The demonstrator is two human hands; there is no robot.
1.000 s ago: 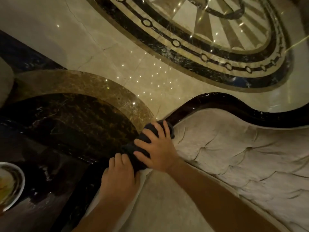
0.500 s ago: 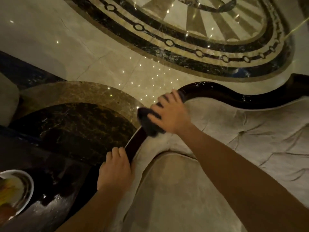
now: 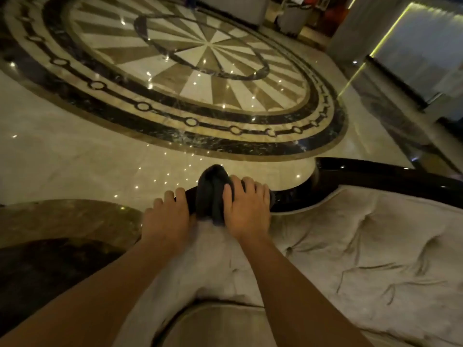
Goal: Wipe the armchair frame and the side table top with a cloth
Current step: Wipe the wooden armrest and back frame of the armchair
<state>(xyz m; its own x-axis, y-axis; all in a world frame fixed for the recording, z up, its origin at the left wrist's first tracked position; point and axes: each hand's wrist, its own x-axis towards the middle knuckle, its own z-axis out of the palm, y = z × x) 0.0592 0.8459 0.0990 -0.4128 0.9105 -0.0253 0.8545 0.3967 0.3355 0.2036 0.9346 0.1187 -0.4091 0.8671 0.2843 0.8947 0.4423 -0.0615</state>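
A dark glossy wooden armchair frame (image 3: 363,179) curves along the top of a pale tufted backrest (image 3: 350,246). My right hand (image 3: 246,209) presses a bunched dark grey cloth (image 3: 211,194) onto the frame's top rail. My left hand (image 3: 166,219) lies flat on the same rail just left of the cloth, fingers over the edge, holding nothing. The side table is not in sight from this angle.
Polished marble floor with a large round sunburst inlay (image 3: 190,71) spreads beyond the chair. A brown and black marble band (image 3: 62,234) curves at lower left. A dark-edged wall base and lit panel (image 3: 413,71) stand at right. The seat cushion (image 3: 218,326) is below my arms.
My right hand slid the cloth up along the frame from its side edge to the top rail. My left hand followed up the rail. The view tilted upward, and the table and dish left sight.
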